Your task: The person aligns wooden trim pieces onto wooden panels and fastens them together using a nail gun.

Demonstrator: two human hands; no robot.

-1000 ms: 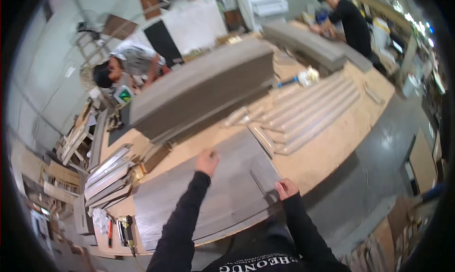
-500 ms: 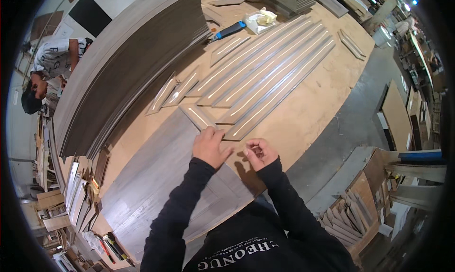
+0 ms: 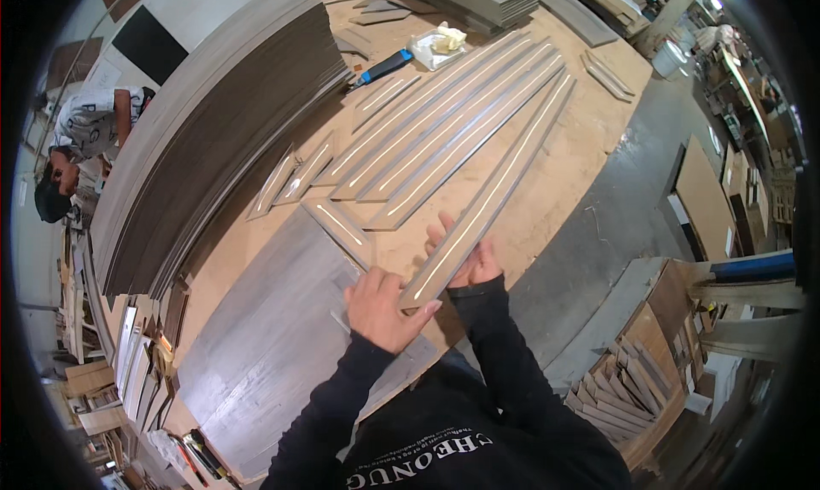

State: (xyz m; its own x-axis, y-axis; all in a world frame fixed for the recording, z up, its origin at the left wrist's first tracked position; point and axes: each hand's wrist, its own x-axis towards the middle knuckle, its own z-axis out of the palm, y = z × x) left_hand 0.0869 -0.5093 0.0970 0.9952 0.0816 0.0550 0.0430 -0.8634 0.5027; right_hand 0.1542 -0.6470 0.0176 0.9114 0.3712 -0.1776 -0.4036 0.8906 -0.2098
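A long grey wooden strip (image 3: 495, 193) with a pale bead of glue along its face is held by both of my hands. My left hand (image 3: 380, 309) grips its near end, the thumb along the lower edge. My right hand (image 3: 478, 264) supports it from beneath, with some fingers hidden behind the strip. Under my left hand lies a wide grey panel (image 3: 265, 319), a short glue-lined strip (image 3: 342, 232) along its far edge. Farther off, several similar glue-lined strips (image 3: 457, 144) rest side by side on the tan worktable (image 3: 547, 174).
A tall stack of grey panels (image 3: 222, 123) stands at the left, a co-worker (image 3: 85, 140) beyond it. A blue-handled tool (image 3: 386, 68) and a plastic bag (image 3: 437, 48) lie at the back. Small offcuts (image 3: 608, 76) sit near the right edge; a crate of wood pieces (image 3: 623, 396) stands lower right.
The nearest long strip has been lifted from the row and drawn toward me, its near end now in my hands. My right hand has moved under it. The view has shifted slightly.
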